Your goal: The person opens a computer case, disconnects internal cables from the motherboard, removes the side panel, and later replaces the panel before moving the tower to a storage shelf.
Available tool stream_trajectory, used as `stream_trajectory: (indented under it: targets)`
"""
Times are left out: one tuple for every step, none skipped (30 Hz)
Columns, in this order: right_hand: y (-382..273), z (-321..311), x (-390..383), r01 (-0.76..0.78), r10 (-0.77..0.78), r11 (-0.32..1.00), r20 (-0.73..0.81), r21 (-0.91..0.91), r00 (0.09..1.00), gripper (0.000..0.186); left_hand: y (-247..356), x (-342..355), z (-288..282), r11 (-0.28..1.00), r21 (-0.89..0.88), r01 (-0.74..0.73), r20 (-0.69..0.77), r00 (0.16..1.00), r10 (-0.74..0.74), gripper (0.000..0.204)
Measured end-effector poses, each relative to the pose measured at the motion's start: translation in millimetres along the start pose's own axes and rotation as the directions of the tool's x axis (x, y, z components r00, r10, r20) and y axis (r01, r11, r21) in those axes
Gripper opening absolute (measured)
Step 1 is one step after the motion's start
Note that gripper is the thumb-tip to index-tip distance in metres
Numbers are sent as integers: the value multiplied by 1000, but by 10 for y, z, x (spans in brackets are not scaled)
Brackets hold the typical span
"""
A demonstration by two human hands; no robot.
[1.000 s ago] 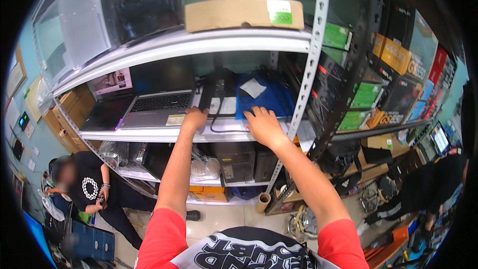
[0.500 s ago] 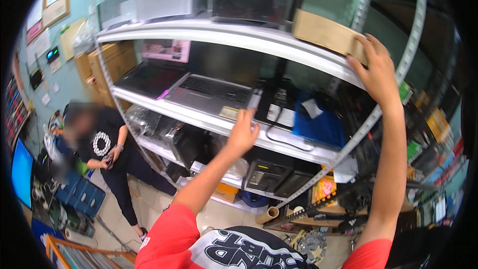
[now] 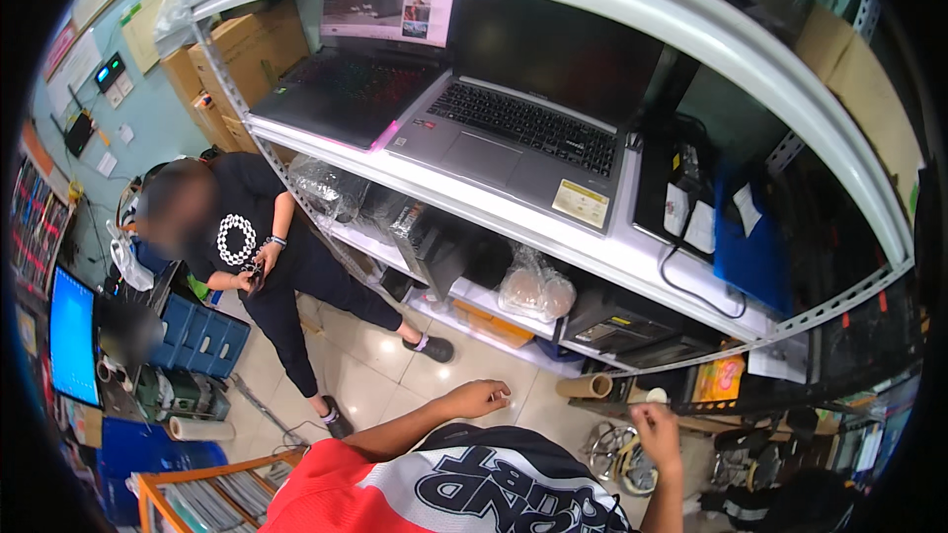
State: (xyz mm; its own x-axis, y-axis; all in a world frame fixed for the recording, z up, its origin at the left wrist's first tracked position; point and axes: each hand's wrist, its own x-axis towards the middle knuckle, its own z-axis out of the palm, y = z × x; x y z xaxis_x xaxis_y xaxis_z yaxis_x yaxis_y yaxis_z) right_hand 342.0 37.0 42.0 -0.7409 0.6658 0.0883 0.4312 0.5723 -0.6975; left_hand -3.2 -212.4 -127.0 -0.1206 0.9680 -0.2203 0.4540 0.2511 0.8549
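Note:
My left hand (image 3: 477, 399) hangs in the air in front of my body, its fingers loosely bent and apart, with nothing in it. Over to the right, my right hand (image 3: 656, 429) is raised with its fingers slightly curled and apart, also holding nothing. Neither touches the metal shelf rack (image 3: 415, 183) ahead. On its middle shelf a grey laptop (image 3: 494, 143) stands unfolded with a dark screen. Left of it is a black laptop (image 3: 351, 94) with a lit screen. A blue folder (image 3: 748, 247) lies at the shelf's right. Part of a cardboard box (image 3: 857, 69) shows on the upper shelf.
A person in black (image 3: 272, 237) stands at the left, hands together on a small object. Bubble-wrapped items (image 3: 536, 288) and computer cases (image 3: 622, 324) fill the lower shelf. Near the floor are a cardboard tube (image 3: 585, 387), a blue drawer unit (image 3: 202, 336) and a wooden rack (image 3: 212, 479).
My right hand has left the cardboard box and dropped to waist height. The left hand has drawn back from the grey laptop's edge. My view has tilted and moved closer to the laptops.

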Motion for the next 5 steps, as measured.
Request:
stream_trajectory:
  targets:
    - [481, 278, -368, -154, 154, 988, 66, -11, 986, 20, -79, 5, -106, 1000, 2, 11, 35, 999, -11, 41]
    - [867, 553, -833, -373, 371, 928, 142, -14, 918, 23, -152, 35, -185, 1000, 8, -4, 52, 999, 4, 41]
    - [1378, 845, -1587, -374, 370, 927, 187, -16, 910, 23, -185, 120, -235, 999, 5, -36, 81, 996, 36, 41]
    - [1816, 1053, -2267, -371, 368, 928, 237, -34, 899, 23, -227, 215, -274, 998, -21, -57, 90, 994, 59, 39]
    - [1581, 1109, -2087, -414, 400, 910, 250, 2, 882, 23, -315, 118, -413, 999, -24, -36, 60, 997, 37, 37]
